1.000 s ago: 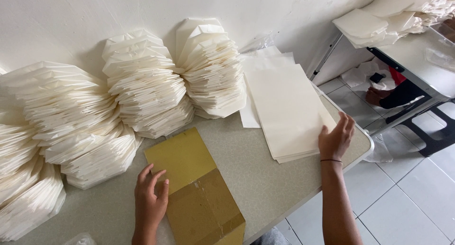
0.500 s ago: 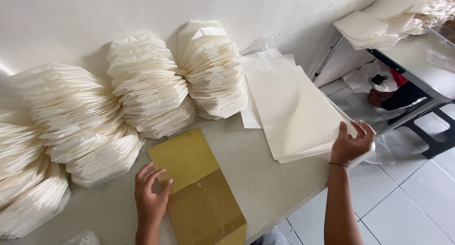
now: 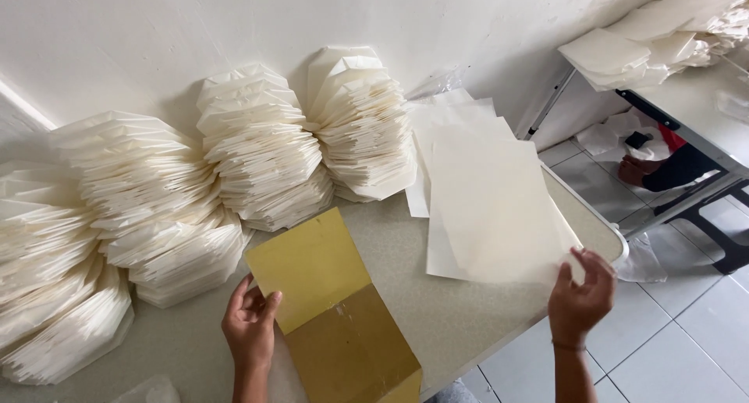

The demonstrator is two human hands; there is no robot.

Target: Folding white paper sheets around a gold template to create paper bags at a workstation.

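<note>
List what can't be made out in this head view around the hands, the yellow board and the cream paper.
- Right hand: its grip on the top cream sheet shows, but the sheet hides how many sheets lie in the pile beneath.
- Yellow board: its lower end is cut off by the bottom edge.
- Left hand: its palm hides where it meets the board.
- Folded stacks: the leftmost is cut by the left edge.
</note>
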